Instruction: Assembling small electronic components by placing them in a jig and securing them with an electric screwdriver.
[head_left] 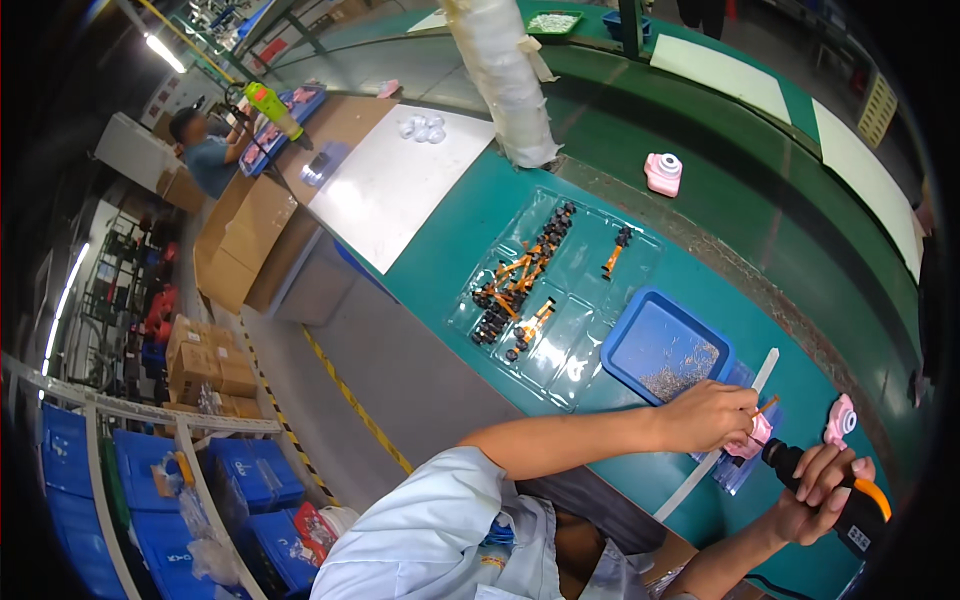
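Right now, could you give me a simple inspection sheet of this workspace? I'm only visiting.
Surface: green tabletop, partly covered by a white sheet.
Job's things: pink part between the hands; clear tray with orange strips with black ends; blue tray with small metal pieces.
Clutter: whitish round pieces on the white sheet.
Hands: left hand at the pink part, grip unclear; right hand gripping a black-and-orange power driver.
Cables: dark cord near the right forearm, ends unclear.
Surroundings: co-worker, cardboard boxes, blue bins.
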